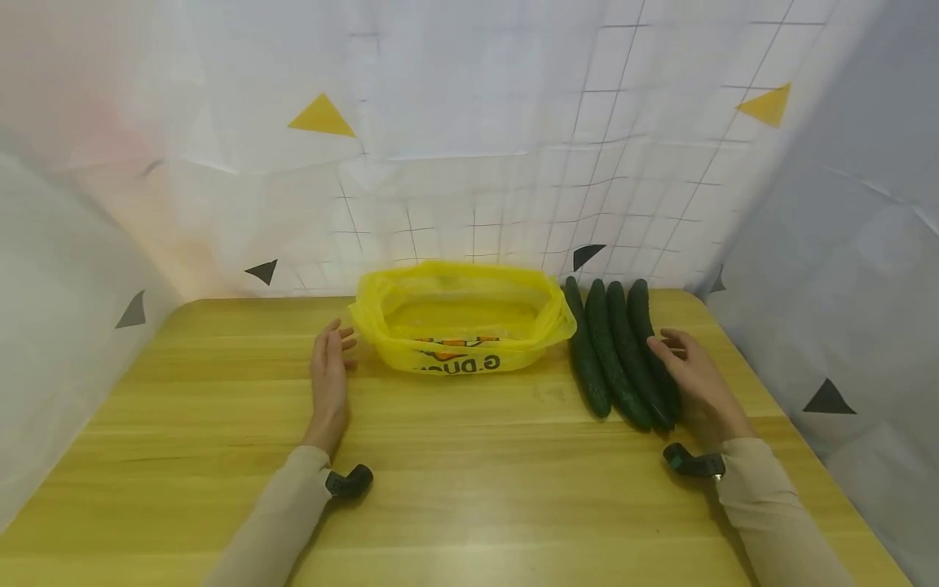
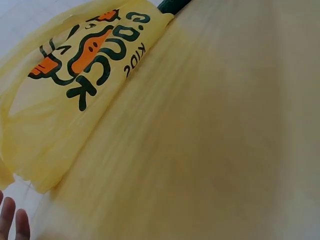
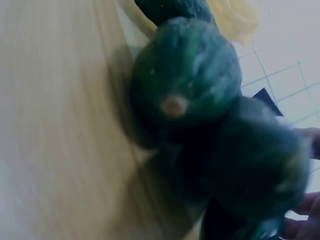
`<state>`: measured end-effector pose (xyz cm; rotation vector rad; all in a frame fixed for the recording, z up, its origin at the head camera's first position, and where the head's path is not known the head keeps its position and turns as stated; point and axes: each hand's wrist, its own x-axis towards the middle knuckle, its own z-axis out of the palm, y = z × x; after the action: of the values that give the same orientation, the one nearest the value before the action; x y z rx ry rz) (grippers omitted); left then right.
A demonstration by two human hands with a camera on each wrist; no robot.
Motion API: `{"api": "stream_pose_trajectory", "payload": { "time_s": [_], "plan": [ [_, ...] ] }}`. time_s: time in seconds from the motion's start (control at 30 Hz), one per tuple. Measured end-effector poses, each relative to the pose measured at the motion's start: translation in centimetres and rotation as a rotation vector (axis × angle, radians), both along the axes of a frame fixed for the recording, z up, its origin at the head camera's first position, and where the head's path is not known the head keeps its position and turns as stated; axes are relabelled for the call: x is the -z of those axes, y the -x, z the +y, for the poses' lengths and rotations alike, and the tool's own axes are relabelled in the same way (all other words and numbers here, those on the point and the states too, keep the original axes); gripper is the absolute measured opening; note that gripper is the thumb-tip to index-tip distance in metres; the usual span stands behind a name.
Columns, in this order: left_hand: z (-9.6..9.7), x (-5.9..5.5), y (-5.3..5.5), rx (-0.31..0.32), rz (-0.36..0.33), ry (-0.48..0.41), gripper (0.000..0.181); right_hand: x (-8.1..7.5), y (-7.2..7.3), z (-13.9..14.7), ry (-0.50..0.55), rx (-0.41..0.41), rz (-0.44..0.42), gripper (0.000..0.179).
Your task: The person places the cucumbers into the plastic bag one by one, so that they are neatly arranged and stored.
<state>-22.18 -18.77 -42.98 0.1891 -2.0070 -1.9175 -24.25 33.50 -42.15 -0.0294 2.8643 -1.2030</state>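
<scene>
A yellow plastic bag [image 1: 469, 359] with a duck print and dark lettering stands at the back of the table, its mouth spread wide. To its right lie several long dark green cucumbers [image 1: 583, 359], side by side. My left hand [image 1: 330, 379] is beside the bag's left end, fingers relaxed and holding nothing. In the left wrist view its fingertips [image 2: 7, 220] show at the lower left, near the bag. My right hand [image 1: 693, 371] hovers at the rightmost cucumber [image 1: 641, 314], fingers loosely bent around its side without gripping. The right wrist view shows blunt cucumber ends [image 3: 187, 75] up close.
The wooden table [image 1: 469, 473] ends at a white sheet backdrop [image 1: 455, 98] with grid lines and triangles. Similar sheets [image 1: 829, 244] stand along both sides. A small dark camera [image 1: 350, 483] is strapped to the left wrist, another [image 1: 693, 462] to the right.
</scene>
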Motion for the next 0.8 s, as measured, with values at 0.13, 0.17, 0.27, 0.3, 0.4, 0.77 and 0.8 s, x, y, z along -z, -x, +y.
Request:
{"api": "stream_pose_trajectory", "payload": {
  "time_s": [0.13,0.17,0.27,0.3,0.4,0.77,0.8],
  "plan": [
    [0.1,1.2,1.5,-0.050,0.021,-0.016,0.053,0.5,0.4,0.5,0.024,0.014,-0.024,0.077],
    [0.1,1.4,1.8,-0.066,0.027,-0.012,0.055,0.7,0.5,0.6,0.031,0.016,-0.031,0.076],
    [0.4,1.6,2.3,-0.105,0.030,-0.026,0.057,1.0,0.8,1.0,0.049,0.028,-0.061,0.076],
    [0.5,1.7,2.5,-0.117,0.029,-0.036,0.058,1.0,0.8,1.1,0.070,0.025,-0.079,0.077],
    [0.9,1.8,3.1,-0.132,0.028,-0.076,0.061,0.9,1.0,1.4,0.100,0.005,-0.115,0.079],
    [1.7,0.6,3.7,-0.089,0.025,-0.042,0.053,-0.2,1.4,1.6,0.047,-0.059,-0.172,0.080],
    [1.8,0.3,3.4,-0.090,0.029,-0.029,0.051,-0.2,1.4,1.6,0.044,-0.057,-0.182,0.081]
  ]
}}
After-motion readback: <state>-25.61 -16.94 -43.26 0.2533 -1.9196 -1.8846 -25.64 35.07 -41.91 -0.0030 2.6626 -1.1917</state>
